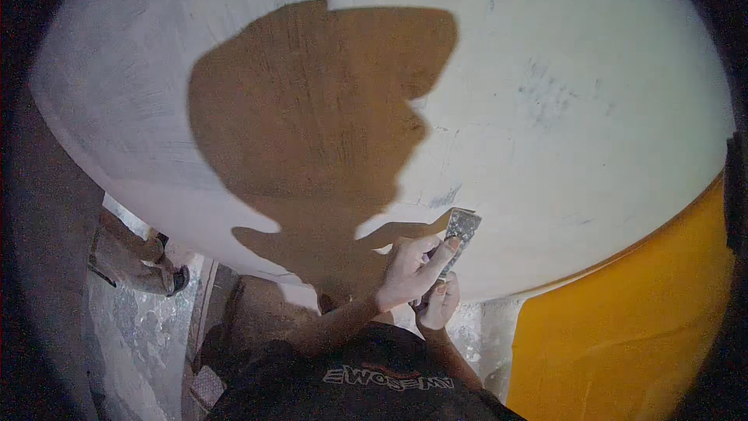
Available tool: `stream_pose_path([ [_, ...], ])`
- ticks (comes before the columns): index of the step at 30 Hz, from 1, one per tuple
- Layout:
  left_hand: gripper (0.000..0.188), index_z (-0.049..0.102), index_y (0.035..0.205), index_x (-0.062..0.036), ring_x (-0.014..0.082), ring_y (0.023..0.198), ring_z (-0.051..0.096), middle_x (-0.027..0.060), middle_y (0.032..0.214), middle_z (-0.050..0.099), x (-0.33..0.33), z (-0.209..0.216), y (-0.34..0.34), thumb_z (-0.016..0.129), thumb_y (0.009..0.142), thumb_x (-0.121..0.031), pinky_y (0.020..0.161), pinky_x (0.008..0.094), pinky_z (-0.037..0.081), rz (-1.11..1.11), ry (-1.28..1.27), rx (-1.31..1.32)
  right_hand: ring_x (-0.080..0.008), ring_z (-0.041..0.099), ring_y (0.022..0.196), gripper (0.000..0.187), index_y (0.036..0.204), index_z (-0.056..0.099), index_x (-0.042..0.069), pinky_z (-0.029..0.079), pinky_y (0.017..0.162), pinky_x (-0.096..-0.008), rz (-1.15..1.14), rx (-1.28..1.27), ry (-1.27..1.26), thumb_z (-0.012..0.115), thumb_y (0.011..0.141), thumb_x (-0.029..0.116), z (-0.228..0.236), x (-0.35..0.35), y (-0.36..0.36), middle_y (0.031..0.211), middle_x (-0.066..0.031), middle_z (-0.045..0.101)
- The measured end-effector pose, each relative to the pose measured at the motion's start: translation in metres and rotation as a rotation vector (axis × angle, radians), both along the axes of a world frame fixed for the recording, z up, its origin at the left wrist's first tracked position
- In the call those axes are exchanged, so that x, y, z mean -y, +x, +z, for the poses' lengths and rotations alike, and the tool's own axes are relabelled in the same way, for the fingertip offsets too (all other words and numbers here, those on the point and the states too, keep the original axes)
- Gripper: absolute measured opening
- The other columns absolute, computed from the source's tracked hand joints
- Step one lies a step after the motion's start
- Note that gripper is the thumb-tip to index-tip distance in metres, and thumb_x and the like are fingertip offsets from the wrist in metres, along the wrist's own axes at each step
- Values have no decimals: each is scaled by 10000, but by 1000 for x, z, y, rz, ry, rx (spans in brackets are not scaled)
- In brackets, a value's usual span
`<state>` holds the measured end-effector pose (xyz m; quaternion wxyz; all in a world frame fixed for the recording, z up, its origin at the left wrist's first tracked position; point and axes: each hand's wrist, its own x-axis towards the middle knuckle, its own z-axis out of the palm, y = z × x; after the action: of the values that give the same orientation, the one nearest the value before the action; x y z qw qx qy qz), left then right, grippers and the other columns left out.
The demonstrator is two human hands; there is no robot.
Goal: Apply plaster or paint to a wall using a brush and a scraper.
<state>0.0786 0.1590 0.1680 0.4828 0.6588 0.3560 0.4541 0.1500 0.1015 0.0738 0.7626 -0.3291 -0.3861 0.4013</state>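
Observation:
In front of me a large curved pale surface [538,164] bulges across most of the view, with scuffs and dark smudges. Near its lower edge my left hand [408,271] grips a flat, dark grey, white-speckled rectangular piece [465,224], its thumb laid along the face. Just below, my right hand [439,303] has its fingers closed at the lower end of the same piece. Whether this is a sanding block or folded abrasive sheet, I cannot tell. Pale dust coats both hands.
A brown-looking shadow [304,109] of a capped head and arms falls on the surface. An orange-yellow panel [623,296] stands at lower right. Part of another person [148,261] shows at left above the stained grey floor [148,343]. A small pale object [207,387] lies at lower left.

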Motion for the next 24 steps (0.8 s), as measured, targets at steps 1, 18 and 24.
stream_pose_path([
  [1, 361, 560, 668, 12, 33, 495, 406, -24, 510, 482, 0, -4, 1, 559, 900, -265, 415, 252, 319, 1, -4, 5, -65, 399, 431, 395, 1033, 446, 2, 319, 380, -204, 35, 27, 15, 442, 929, 383, -3, 0, 2, 663, -32, 496],
  [18, 394, 501, 647, 2, 47, 520, 343, -18, 509, 386, 8, -14, 17, 535, 914, -286, 429, 262, 286, 120, 10, 155, -150, 489, 817, 298, 1011, 507, -29, 396, 742, -278, -160, 464, 27, 453, 927, 252, -7, -1, 23, 909, -109, 539],
  [24, 400, 495, 620, -16, 25, 523, 324, -55, 526, 393, 6, -9, 20, 548, 909, -288, 423, 240, 257, 117, -37, 211, -155, 505, 792, 290, 996, 520, -24, 408, 718, -281, -105, 409, -50, 447, 925, 248, 8, 6, 22, 887, -107, 546],
])
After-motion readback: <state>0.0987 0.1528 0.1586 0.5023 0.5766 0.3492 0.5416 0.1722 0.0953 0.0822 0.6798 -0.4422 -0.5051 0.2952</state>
